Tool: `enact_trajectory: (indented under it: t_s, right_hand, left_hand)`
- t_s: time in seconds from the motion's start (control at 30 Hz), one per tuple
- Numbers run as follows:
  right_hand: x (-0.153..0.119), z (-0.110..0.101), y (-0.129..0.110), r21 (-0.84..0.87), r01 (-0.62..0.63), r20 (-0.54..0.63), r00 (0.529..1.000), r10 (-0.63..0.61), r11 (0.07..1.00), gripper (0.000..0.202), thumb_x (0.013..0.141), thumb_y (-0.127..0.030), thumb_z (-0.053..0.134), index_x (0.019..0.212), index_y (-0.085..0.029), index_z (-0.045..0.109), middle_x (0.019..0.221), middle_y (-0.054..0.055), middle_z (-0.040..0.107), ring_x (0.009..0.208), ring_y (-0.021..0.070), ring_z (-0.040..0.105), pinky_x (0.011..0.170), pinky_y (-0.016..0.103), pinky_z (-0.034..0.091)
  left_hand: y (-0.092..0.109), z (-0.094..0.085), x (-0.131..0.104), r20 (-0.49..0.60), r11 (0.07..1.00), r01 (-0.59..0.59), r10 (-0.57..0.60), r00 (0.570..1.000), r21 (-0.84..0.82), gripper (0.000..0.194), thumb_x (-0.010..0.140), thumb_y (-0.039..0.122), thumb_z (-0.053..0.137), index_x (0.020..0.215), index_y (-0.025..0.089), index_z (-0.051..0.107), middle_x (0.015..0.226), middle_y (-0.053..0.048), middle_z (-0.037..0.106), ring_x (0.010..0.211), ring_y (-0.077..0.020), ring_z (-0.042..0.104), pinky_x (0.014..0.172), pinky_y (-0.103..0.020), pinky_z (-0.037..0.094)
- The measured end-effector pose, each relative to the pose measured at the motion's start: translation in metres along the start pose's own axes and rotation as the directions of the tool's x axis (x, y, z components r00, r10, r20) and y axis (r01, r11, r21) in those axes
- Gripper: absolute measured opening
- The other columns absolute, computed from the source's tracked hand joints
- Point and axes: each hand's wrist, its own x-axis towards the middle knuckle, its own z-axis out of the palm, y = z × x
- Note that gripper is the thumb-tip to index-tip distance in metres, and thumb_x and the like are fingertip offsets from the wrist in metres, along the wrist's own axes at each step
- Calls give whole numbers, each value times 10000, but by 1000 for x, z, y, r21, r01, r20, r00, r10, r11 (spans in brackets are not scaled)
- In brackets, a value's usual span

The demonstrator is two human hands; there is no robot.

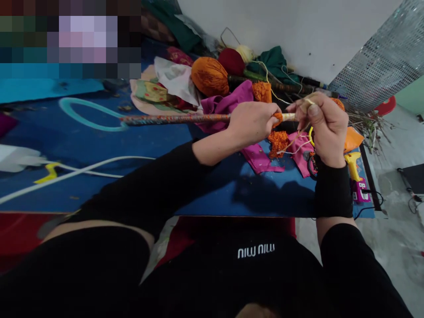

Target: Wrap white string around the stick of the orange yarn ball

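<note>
A long stick (pixel 175 119) wrapped in mottled red and grey lies level across the view, with a turquoise loop (pixel 79 115) at its left end. My left hand (pixel 253 121) is closed around it near the right end, beside a bit of orange cloth (pixel 277 118). Right of that, pale yellow yarn (pixel 289 116) is wound on the stick. My right hand (pixel 326 121) pinches the yarn between thumb and forefinger at the stick's tip. A strand runs up to a cream ball of yarn (pixel 245 53) at the back. Loose yarn ends hang below the hands.
On the blue table (pixel 212 190) are an orange bundle (pixel 210 76), purple cloth (pixel 243 95), pink cloth (pixel 300 148) and an orange frayed piece (pixel 278 143). A yellow glue gun (pixel 353 165) stands by a purple power strip (pixel 361 190) at the right edge. A white cable (pixel 92 168) crosses the left.
</note>
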Motion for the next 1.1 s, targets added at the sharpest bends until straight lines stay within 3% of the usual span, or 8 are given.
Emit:
enact_trajectory:
  t_s: [0.1, 0.23, 0.4, 0.6, 0.73, 0.87, 1.1]
  right_hand:
    - [1, -5, -4, -116, 85, -41, 995, -91, 990, 363, 1120, -447, 577, 823, -273, 691, 912, 28, 734, 957, 197, 729, 890, 390, 608]
    - [-3, -7, -9, -335, -26, -50, 999, 9, 942, 429, 1112, -594, 479, 818, -365, 693, 906, 34, 745, 927, 245, 709, 876, 439, 625]
    - [-5, -1, 1, -146, 150, 84, 987, -139, 978, 348, 1120, -478, 524, 879, -303, 704, 919, 27, 737, 928, 212, 726, 846, 402, 625]
    - [0, -1, 29, -54, -25, -118, 993, 19, 998, 411, 1100, -625, 520, 876, -301, 637, 1085, 57, 744, 1128, 219, 719, 1093, 438, 592]
    - [3, 0, 42, -98, -134, -194, 974, 113, 986, 489, 1051, -741, 508, 862, -303, 616, 1119, 77, 739, 1184, 246, 724, 1070, 438, 607]
    - [3, 3, 45, -52, -134, -195, 973, 122, 990, 431, 1065, -660, 559, 849, -293, 628, 1073, 57, 721, 1149, 236, 770, 1000, 411, 628]
    - [2, 2, 51, -91, -162, -183, 973, 143, 983, 410, 1078, -604, 550, 815, -292, 591, 1049, 60, 714, 1148, 240, 775, 1041, 432, 630]
  left_hand:
    - [-11, 8, 1, -52, 998, -51, 49, 997, -40, 220, 947, 245, 650, 1053, 272, 841, 883, -56, 820, 818, -255, 745, 744, -345, 544]
    - [-21, 13, 2, -102, 992, -97, 89, 991, -76, 189, 940, 260, 663, 998, 292, 840, 805, -39, 795, 756, -242, 717, 663, -325, 504]
    - [-9, 5, 0, -47, 997, -75, 75, 996, 0, 198, 936, 233, 666, 1007, 257, 850, 824, -62, 801, 769, -258, 732, 646, -329, 471]
    - [7, -4, -4, 13, 974, -162, 162, 987, 158, 279, 979, 201, 590, 1116, 244, 828, 902, -39, 825, 761, -220, 721, 621, -313, 417]
    - [12, -3, -5, 2, 912, -285, 298, 955, 295, 330, 967, 64, 507, 1117, 152, 788, 933, -100, 804, 788, -243, 721, 613, -350, 405]
    - [14, -1, -4, -9, 842, -401, 433, 901, 360, 387, 1059, 64, 387, 1047, 134, 768, 894, -129, 766, 812, -257, 713, 638, -371, 406]
    - [13, 2, -6, -41, 793, -432, 495, 868, 430, 457, 1120, 95, 311, 1173, 154, 761, 885, -98, 752, 808, -248, 682, 640, -372, 409]
